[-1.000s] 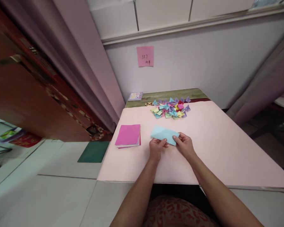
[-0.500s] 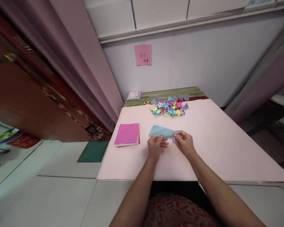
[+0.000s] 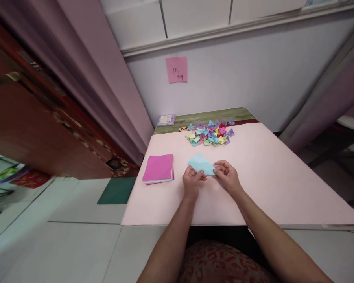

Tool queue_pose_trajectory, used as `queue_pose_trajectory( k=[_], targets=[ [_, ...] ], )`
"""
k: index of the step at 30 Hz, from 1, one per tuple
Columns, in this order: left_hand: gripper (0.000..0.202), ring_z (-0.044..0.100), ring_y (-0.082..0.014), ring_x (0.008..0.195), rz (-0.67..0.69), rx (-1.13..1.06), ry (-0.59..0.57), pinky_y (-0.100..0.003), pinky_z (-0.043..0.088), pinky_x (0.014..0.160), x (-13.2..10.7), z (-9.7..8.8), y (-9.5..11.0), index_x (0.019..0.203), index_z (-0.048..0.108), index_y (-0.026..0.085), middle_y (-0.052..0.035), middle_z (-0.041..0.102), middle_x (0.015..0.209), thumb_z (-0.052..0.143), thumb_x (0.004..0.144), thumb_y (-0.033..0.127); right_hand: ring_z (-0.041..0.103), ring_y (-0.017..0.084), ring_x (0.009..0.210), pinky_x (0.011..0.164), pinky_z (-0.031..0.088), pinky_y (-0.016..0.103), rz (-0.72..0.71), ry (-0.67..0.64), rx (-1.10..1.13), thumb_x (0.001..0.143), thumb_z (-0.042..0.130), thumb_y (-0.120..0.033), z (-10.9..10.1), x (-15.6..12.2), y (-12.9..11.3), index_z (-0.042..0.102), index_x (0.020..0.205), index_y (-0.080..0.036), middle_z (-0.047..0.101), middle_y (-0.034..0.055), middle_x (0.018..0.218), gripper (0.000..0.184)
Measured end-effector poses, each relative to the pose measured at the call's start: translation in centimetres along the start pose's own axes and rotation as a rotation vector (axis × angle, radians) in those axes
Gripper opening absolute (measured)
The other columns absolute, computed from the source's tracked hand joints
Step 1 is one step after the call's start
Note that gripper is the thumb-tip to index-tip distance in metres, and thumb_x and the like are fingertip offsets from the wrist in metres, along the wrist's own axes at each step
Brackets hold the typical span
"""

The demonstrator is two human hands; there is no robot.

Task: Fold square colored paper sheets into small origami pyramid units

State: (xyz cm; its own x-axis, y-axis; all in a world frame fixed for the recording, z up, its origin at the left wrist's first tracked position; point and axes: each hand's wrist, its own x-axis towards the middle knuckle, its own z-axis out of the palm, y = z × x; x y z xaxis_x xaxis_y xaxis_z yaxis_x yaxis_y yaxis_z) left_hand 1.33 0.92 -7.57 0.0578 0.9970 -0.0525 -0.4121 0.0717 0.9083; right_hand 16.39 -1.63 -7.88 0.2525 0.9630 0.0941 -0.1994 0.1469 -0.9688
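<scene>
A light blue sheet of folded origami paper [image 3: 201, 163] is held up just over the pink-covered table. My left hand [image 3: 192, 180] pinches its lower left edge, thumb in front. At the lower right corner, my right hand [image 3: 226, 177] grips the paper between thumb and fingers. The paper has a peaked top and a straight lower edge. To the left of my hands lies a stack of square paper [image 3: 158, 168] with a magenta sheet on top. Beyond the paper sits a pile of small folded paper pieces [image 3: 209, 133] in several colours.
The pink table cover [image 3: 277, 177] spreads under everything, with its front edge near my body. A small stack of printed cards [image 3: 166, 119] lies at the back left corner. On the wall hangs a pink note [image 3: 176, 70]. A green mat [image 3: 117, 190] lies on the floor at left.
The blue paper has gone from a long, flat strip shape to a shorter, peaked shape. My right hand has shifted slightly left, closer to my left hand.
</scene>
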Motion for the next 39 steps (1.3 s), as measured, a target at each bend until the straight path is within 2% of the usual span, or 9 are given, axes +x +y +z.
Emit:
queue_pose_trajectory(
  k=[4, 10, 15, 22, 25, 31, 35, 37, 39],
  targets=[
    [0.043, 0.058, -0.0096, 0.048, -0.007, 0.069, -0.080, -0.021, 0.048, 0.046, -0.1, 0.1, 0.0, 0.095, 0.059, 0.014, 0.0006, 0.066, 0.066, 0.082, 0.065, 0.035, 0.056, 0.014, 0.061, 0.059, 0.047, 0.026, 0.010, -0.092, -0.058, 0.077, 0.074, -0.044, -0.2, 0.1, 0.1, 0.063, 0.109, -0.019, 0.061, -0.0015, 0.068, 0.042],
    [0.040, 0.053, -0.0092, 0.046, -0.038, 0.143, -0.186, -0.021, 0.043, 0.045, -0.2, 0.1, 0.1, 0.090, 0.061, 0.014, 0.0018, 0.063, 0.060, 0.082, 0.064, 0.036, 0.058, 0.014, 0.061, 0.059, 0.045, 0.026, 0.084, -0.192, -0.032, 0.074, 0.076, -0.046, -0.3, 0.1, 0.2, 0.066, 0.084, -0.018, 0.067, 0.0014, 0.072, 0.032],
    [0.032, 0.056, -0.0093, 0.052, 0.010, 0.088, -0.064, -0.022, 0.047, 0.053, -0.2, 0.2, 0.2, 0.082, 0.060, 0.015, 0.0019, 0.062, 0.063, 0.074, 0.074, 0.044, 0.049, 0.011, 0.054, 0.052, 0.037, 0.023, 0.084, -0.195, -0.077, 0.075, 0.074, -0.048, -0.2, -0.1, 0.0, 0.063, 0.078, -0.018, 0.060, -0.0020, 0.064, 0.032],
    [0.037, 0.062, -0.0129, 0.060, 0.063, 0.147, 0.056, -0.024, 0.050, 0.058, -0.2, 0.2, -0.5, 0.093, 0.055, 0.019, 0.0002, 0.067, 0.072, 0.076, 0.070, 0.039, 0.039, 0.010, 0.051, 0.049, 0.028, 0.023, 0.052, -0.225, -0.230, 0.077, 0.071, -0.050, -0.1, -0.2, 0.4, 0.063, 0.077, -0.018, 0.051, -0.0040, 0.059, 0.033],
    [0.032, 0.062, -0.0124, 0.061, 0.130, 0.221, 0.088, -0.023, 0.048, 0.059, -0.2, 0.1, -1.0, 0.089, 0.052, 0.021, 0.0011, 0.066, 0.073, 0.074, 0.072, 0.037, 0.039, 0.010, 0.052, 0.049, 0.029, 0.023, 0.038, -0.230, -0.239, 0.078, 0.069, -0.051, 0.0, -0.2, 0.2, 0.063, 0.078, -0.018, 0.050, -0.0035, 0.059, 0.033],
    [0.026, 0.059, -0.0141, 0.064, 0.247, 0.468, 0.049, -0.023, 0.047, 0.062, -0.8, 0.3, -0.5, 0.085, 0.062, 0.022, 0.0006, 0.064, 0.072, 0.075, 0.072, 0.039, 0.036, 0.010, 0.051, 0.048, 0.027, 0.024, -0.013, -0.184, -0.272, 0.080, 0.067, -0.051, 0.1, -0.2, 0.0, 0.063, 0.074, -0.019, 0.046, -0.0042, 0.057, 0.033],
    [0.027, 0.063, -0.0217, 0.089, 0.361, 0.566, -0.055, -0.030, 0.049, 0.083, -1.8, 0.8, 0.8, 0.093, 0.071, 0.022, -0.0064, 0.070, 0.092, 0.071, 0.077, 0.044, 0.036, 0.010, 0.050, 0.048, 0.028, 0.023, -0.020, -0.181, -0.282, 0.080, 0.067, -0.050, 0.1, -0.2, -0.1, 0.062, 0.072, -0.018, 0.046, -0.0046, 0.055, 0.033],
    [0.037, 0.063, -0.0242, 0.098, 0.349, 0.516, -0.123, -0.033, 0.048, 0.091, -2.1, 0.9, 1.1, 0.101, 0.072, 0.021, -0.0088, 0.071, 0.101, 0.058, 0.086, 0.052, 0.038, 0.010, 0.050, 0.048, 0.029, 0.023, -0.011, -0.180, -0.272, 0.080, 0.067, -0.051, 0.2, -0.2, -0.2, 0.063, 0.073, -0.019, 0.048, -0.0043, 0.055, 0.033],
    [0.054, 0.065, -0.0254, 0.097, 0.248, 0.396, -0.142, -0.035, 0.050, 0.089, -2.0, 0.8, 1.0, 0.104, 0.073, 0.019, -0.0101, 0.072, 0.102, 0.043, 0.090, 0.061, 0.039, 0.010, 0.050, 0.048, 0.030, 0.023, -0.003, -0.177, -0.261, 0.080, 0.067, -0.051, 0.2, -0.3, -0.2, 0.064, 0.075, -0.019, 0.049, -0.0040, 0.056, 0.033]
  ],
)
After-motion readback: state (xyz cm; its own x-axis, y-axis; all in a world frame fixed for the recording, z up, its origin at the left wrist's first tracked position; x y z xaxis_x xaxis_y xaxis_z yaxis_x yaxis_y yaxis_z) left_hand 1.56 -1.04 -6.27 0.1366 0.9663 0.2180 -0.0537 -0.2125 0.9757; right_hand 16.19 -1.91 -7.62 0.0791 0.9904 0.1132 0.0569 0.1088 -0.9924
